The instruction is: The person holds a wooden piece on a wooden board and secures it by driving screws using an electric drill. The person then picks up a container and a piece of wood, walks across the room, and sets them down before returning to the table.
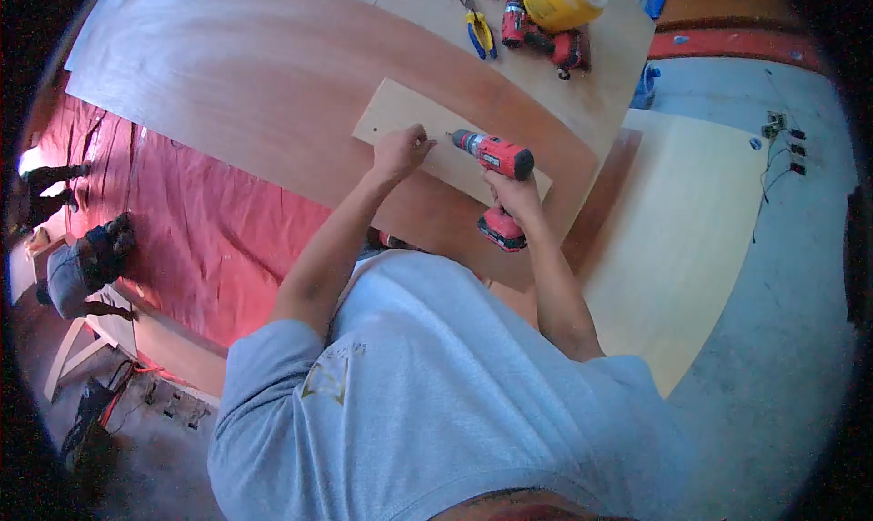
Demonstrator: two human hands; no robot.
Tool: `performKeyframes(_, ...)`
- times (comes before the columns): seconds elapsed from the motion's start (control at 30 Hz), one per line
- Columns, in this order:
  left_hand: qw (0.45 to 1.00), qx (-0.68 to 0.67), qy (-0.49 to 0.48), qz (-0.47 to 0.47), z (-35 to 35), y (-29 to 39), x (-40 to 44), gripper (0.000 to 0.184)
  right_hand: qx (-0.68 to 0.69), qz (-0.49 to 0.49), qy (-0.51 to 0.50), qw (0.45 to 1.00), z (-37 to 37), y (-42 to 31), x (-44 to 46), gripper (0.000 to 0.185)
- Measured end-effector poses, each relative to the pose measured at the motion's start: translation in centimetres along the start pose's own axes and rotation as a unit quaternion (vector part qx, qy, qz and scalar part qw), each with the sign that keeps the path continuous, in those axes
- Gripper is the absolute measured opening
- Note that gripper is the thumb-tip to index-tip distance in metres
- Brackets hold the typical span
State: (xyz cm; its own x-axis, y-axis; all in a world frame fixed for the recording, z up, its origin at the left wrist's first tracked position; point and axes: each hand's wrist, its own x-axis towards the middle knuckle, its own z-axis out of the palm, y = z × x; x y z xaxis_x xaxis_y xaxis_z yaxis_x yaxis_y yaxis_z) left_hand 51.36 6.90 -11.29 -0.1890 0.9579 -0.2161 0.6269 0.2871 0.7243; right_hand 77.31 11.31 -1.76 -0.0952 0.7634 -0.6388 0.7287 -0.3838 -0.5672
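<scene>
My right hand (515,196) is wrapped round the grip of a red and black cordless drill (496,155), whose nose points left over a pale wooden board (397,105). Close to the drill's tip, my left hand (401,152) is closed in a pinch above the same board. Whatever its fingertips hold, if anything, is too small to name. A small dark hole or spot shows in the board left of that hand. The board lies on a large reddish-brown plywood sheet (273,57).
Yellow and blue pliers (477,32), a yellow bucket (559,3) and further red power tools (567,53) sit at the far side. A pale panel (682,230) stands at right. Red sheeting (209,216) spreads left, where other people (77,271) are bent over.
</scene>
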Motion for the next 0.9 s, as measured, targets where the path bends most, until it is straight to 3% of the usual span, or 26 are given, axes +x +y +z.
performKeyframes(0.07, 0.999, -0.006, -0.01, 0.041, 0.4, 0.1, 0.3, 0.034, -0.115, -0.295, 0.065, 0.946, 0.8, 2.7, 1.5, 0.016)
performKeyframes(0.1, 0.999, 0.019, -0.018, 0.035, 0.3, 0.8, 0.4, 0.032, -0.113, -0.293, 0.065, 0.947, 0.9, 2.9, 1.7, 0.016)
performKeyframes(0.17, 0.998, 0.045, -0.031, 0.029, 0.8, 1.2, 0.7, 0.029, -0.074, -0.129, 0.099, 0.984, 1.0, -0.1, -0.3, 0.027)
performKeyframes(0.2, 0.998, 0.044, -0.023, 0.037, 1.1, 0.8, 0.9, 0.028, -0.07, -0.122, 0.097, 0.985, 0.8, -0.7, -0.8, 0.027)
performKeyframes(0.27, 0.998, 0.046, -0.016, 0.045, 1.0, 0.7, 1.0, 0.027, -0.014, -0.115, 0.046, 0.992, 0.4, -1.9, -0.9, 0.046)
performKeyframes(0.33, 0.996, 0.076, -0.02, 0.033, 1.2, 1.1, 1.3, 0.025, -0.035, -0.096, 0.048, 0.994, 0.4, -2.6, -1.3, 0.047)
performKeyframes(0.43, 0.998, 0.018, -0.025, 0.054, 1.3, 1.5, 1.4, 0.027, -0.053, -0.114, 0.066, 0.99, 0.4, -3.8, -2.4, 0.047)
performKeyframes(0.5, 0.999, 0.011, -0.002, 0.049, 1.8, 1.6, 1.8, 0.027, -0.019, -0.067, 0.064, 0.996, 0.6, -3.1, -1.4, 0.033)
performKeyframes(0.63, 0.999, 0.023, 0.004, 0.024, 1.2, 2.5, 1.5, 0.03, 0.002, -0.123, 0.065, 0.99, 0.5, -2.3, -1.0, 0.023)
performKeyframes(0.7, 1.0, 0.019, -0.001, 0.016, 1.4, 2.2, 1.3, 0.031, 0.013, -0.073, 0.018, 0.997, 0.1, -2.3, -1.0, 0.017)
performKeyframes(0.8, 0.997, 0.005, 0.059, 0.04, 2.7, 1.1, 1.2, 0.035, 0.016, -0.026, -0.005, 1.0, -0.3, -1.3, -0.3, 0.033)
performKeyframes(0.83, 0.999, 0.022, 0.037, -0.005, 2.4, 1.5, 0.8, 0.037, 0.015, -0.026, -0.005, 1.0, -0.3, -1.7, -0.6, 0.033)
performKeyframes(0.87, 0.998, 0.04, 0.013, -0.05, 2.2, 1.9, 0.4, 0.038, 0.042, -0.046, -0.004, 0.998, -0.1, -1.9, -0.9, 0.021)
performKeyframes(0.9, 0.998, 0.04, 0.012, -0.05, 1.9, 2.3, 0.1, 0.038, 0.07, -0.065, -0.003, 0.995, -0.1, -2.1, -1.2, 0.016)
